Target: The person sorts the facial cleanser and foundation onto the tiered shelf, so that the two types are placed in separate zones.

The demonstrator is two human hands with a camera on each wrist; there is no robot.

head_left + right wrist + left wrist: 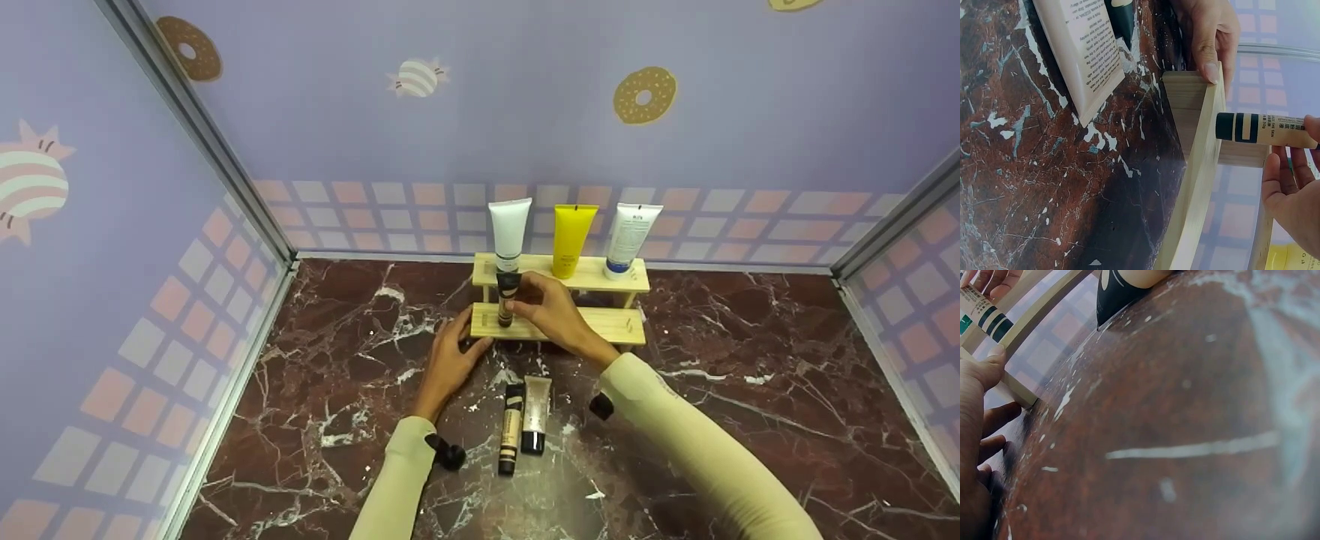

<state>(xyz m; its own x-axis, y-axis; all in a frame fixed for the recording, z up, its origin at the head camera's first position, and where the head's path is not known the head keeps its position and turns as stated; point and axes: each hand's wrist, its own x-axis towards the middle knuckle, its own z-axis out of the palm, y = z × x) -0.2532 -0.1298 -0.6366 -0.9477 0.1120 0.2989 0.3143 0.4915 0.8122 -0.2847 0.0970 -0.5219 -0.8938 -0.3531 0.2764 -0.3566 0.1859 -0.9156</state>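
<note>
My right hand [556,313] pinches a black-and-beige concealer tube [505,313] near its upper part. The tube stands upright, black cap down, at the left of the lower step of a two-step wooden stand [577,322]. In the right wrist view, the cap end of the tube [1247,127] meets the lower board. My left hand [448,361] grips the left end of that lower board, thumb at its front edge. The left wrist view shows this thumb against the wood and the other fingers [1002,417] beside the stand's end.
On the upper step stand a white tube [510,229], a yellow tube [573,236] and a white tube with a blue cap [630,236]. Before the stand, another black-and-beige tube [511,431] and a silvery-beige tube [536,409] lie on the marbled tabletop [322,390]. Patterned walls enclose it.
</note>
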